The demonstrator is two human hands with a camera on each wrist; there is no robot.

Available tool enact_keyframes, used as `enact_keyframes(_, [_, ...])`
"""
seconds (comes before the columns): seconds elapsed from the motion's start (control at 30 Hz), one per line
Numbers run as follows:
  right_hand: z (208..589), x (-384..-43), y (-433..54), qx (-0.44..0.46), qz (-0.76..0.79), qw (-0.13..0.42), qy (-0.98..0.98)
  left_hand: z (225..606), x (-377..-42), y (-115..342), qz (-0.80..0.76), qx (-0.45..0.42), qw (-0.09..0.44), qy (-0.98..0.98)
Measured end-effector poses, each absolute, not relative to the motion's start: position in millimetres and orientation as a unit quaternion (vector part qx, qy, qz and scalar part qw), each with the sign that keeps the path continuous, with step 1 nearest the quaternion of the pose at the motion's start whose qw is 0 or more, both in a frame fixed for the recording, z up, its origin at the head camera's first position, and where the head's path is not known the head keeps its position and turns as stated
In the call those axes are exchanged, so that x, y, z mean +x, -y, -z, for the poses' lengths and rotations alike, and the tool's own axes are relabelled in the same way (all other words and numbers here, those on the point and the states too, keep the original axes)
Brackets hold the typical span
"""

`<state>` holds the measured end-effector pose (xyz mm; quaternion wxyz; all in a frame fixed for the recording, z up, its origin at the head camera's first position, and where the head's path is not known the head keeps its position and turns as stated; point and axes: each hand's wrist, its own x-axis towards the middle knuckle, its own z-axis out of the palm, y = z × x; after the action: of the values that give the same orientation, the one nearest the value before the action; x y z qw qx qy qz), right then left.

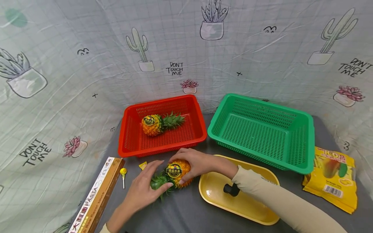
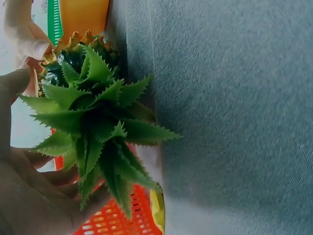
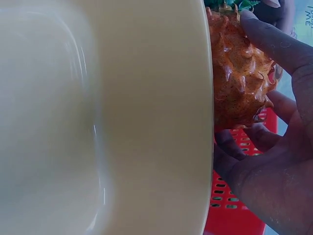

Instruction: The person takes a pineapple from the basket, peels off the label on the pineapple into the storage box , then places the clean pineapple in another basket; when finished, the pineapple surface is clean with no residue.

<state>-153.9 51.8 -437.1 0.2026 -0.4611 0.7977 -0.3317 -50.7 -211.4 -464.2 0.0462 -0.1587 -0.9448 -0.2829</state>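
I'm seeing red basket (image 1: 163, 149) beyond, tray (image 1: 215, 194) alongside, pineapple (image 1: 175, 171) between both hands. Right hand (image 1: 194, 160) is gripping its body, fingers curled; left hand (image 1: 145, 186) is loosely cupping round leaves (image 2: 98, 122), fingers apart, contact unclear. Probably light, stiff, leaves likely pricking; body's looking best.

"don't touch me" repeated on backdrop (image 1: 186, 53). box (image 1: 99, 195): "pasta", "roe flavor sauce". round label (image 1: 174, 171) on front pineapple (image 1: 186, 167): "精品水果". rear pineapple (image 1: 155, 126): looks same, small. yellow bag (image 1: 332, 178): barcode (image 1: 333, 191), brand print too blurred to trust.
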Motion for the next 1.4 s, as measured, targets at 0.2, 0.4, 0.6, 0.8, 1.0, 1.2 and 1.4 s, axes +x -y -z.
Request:
enact_keyframes(0.2, [438.5,-153.8,-52.8,-0.458,0.337,0.199,-0.798,469.3,-50.8,208.7,0.301,-0.146,0.031,0.942])
enact_keyframes(0.4, [437.9,-151.6,-51.9,-0.459,0.334,0.190,-0.801,478.1,-48.5,204.5,0.305,-0.135,0.032,0.942])
enact_keyframes(0.6, [440.1,-150.6,-51.2,-0.454,0.331,0.182,-0.807,483.7,-48.0,197.2,0.314,-0.108,0.040,0.942])
enact_keyframes(0.8, [441.4,-151.3,-53.2,-0.462,0.338,0.167,-0.803,482.7,-49.4,192.6,0.317,-0.085,0.035,0.944])
enact_keyframes(1.0, [442.4,-150.8,-54.3,-0.471,0.347,0.157,-0.796,483.4,-48.7,191.7,0.318,-0.086,0.043,0.943])
enact_keyframes(1.2, [441.2,-148.9,-55.1,-0.462,0.346,0.163,-0.800,486.6,-48.5,192.2,0.325,-0.095,0.060,0.939])
enact_keyframes(1.4, [440.8,-148.5,-55.9,-0.450,0.357,0.165,-0.802,483.5,-48.8,192.2,0.332,-0.096,0.059,0.937])
